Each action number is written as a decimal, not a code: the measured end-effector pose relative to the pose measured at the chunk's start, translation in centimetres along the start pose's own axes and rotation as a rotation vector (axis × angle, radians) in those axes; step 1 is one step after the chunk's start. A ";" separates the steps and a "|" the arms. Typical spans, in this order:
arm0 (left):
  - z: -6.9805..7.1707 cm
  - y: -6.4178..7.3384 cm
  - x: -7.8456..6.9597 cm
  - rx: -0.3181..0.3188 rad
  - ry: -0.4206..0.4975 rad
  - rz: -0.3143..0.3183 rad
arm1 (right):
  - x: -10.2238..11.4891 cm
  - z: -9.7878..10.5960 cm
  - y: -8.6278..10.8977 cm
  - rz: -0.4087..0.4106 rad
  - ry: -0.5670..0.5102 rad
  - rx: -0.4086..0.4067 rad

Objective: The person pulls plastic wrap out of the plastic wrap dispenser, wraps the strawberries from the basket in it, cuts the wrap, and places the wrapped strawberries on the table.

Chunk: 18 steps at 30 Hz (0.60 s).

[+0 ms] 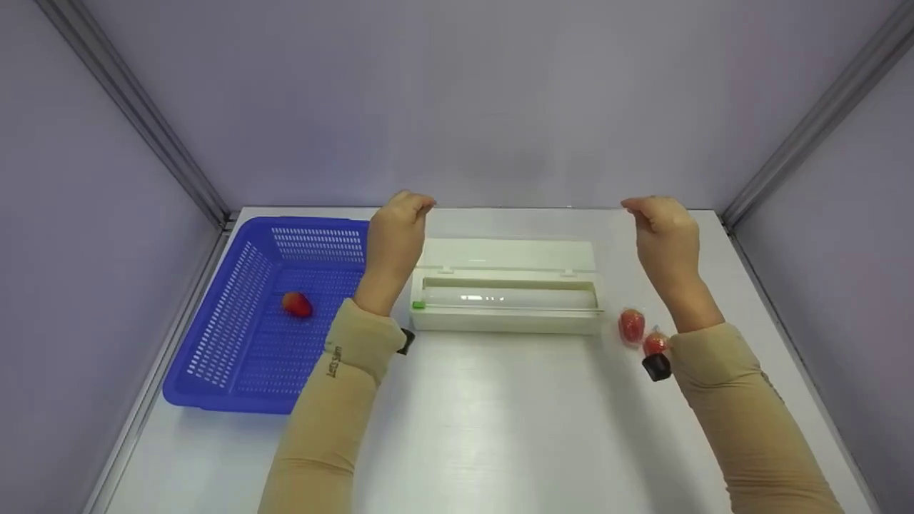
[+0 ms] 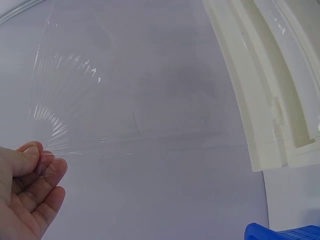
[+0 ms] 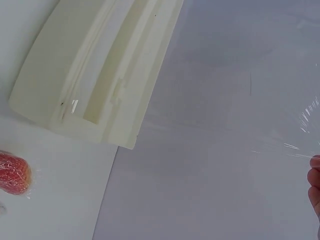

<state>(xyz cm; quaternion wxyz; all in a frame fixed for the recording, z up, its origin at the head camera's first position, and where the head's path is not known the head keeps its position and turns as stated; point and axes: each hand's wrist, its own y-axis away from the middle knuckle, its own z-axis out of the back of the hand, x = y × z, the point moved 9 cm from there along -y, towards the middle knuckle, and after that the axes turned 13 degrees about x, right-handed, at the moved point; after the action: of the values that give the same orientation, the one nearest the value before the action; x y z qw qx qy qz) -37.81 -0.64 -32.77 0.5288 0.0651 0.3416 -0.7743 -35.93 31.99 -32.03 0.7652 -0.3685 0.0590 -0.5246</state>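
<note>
Between my raised hands stretches a clear sheet of cling film [image 2: 75, 100], creased in fans near the fingers. My left hand [image 1: 396, 239] pinches one corner between thumb and fingers, as the left wrist view shows. My right hand [image 1: 669, 239] pinches the opposite corner; only its fingertips [image 3: 314, 177] show at the edge of the right wrist view. Below and between the hands lies a white cling film dispenser [image 1: 507, 323] with its lid [image 1: 507, 253] folded back. The film roll [image 1: 507, 297] shows inside, and a green slider [image 1: 418, 305] sits at the dispenser's left end.
A blue plastic basket [image 1: 214, 389] stands at the left, holding one red fruit [image 1: 297, 305] with a yellowish end. Right of the dispenser lie two film-wrapped red fruits, one [image 1: 632, 327] beside the other [image 1: 655, 343]. Grey-white walls enclose the white table [image 1: 464, 428].
</note>
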 end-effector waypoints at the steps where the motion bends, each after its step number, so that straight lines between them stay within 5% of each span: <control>1: 0.2 0.0 -0.1 -0.006 0.001 0.000 | 0.1 0.2 -0.1 0.002 -0.004 -0.007; 18: 3.2 0.0 -2.8 -0.147 -0.003 -0.078 | 1.3 3.5 -1.3 -0.001 -0.070 -0.109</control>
<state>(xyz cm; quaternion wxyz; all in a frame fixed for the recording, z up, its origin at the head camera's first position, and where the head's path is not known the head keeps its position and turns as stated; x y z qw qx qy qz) -35.75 -0.39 -29.04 0.5020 0.0115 0.3989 -0.7673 -34.66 32.45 -28.31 0.7455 -0.4277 0.0607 -0.5076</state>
